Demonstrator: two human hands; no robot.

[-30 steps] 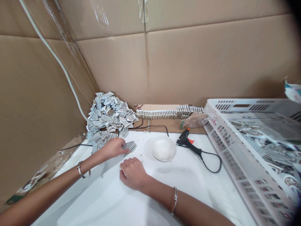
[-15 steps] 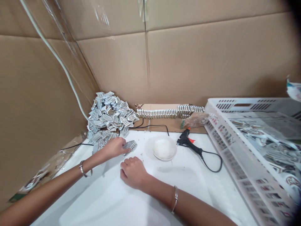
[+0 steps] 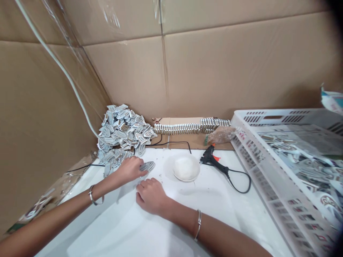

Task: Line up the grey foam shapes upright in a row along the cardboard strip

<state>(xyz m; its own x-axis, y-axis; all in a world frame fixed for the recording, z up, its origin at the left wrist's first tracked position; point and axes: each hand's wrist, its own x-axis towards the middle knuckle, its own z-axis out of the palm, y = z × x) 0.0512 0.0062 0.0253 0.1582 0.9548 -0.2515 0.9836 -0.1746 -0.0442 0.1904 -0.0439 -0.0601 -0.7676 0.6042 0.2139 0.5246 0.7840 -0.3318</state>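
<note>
- cardboard walls (image 3: 214,64): large brown sheets line the back and left of the frame, taped at the seams, with clear plastic film at the upper left.
- white surface (image 3: 219,221): fills the lower middle of the frame; the walls meet it along its back and left edges.
- white plastic crate (image 3: 281,116): stands at the right of the frame, with slotted walls; it carries many printed pieces behind or under clear film.
- pile of cut-out pieces (image 3: 123,132): heaped grey-white printed shapes in the back left corner, spilling onto the surface.
- cardboard strip (image 3: 193,142): lies along the back edge, right of the pile, with a tight row of upright pieces (image 3: 191,127) on it.
- white cable (image 3: 56,64): runs down the left wall to the pile.
- hot glue gun (image 3: 211,159): lies on the surface, right of centre, with its black cord (image 3: 241,182) looped beside it.
- white bowl (image 3: 186,168): stands left of the glue gun; its white contents cannot be identified.
- left hand (image 3: 130,169): reaches out beside the pile, fingers (image 3: 142,169) together and touching a grey cut-out piece (image 3: 147,166); whether they grip it cannot be told.
- right hand (image 3: 151,196): rests on the surface, fingers (image 3: 143,185) curled and holding nothing, just below the left hand.
</note>
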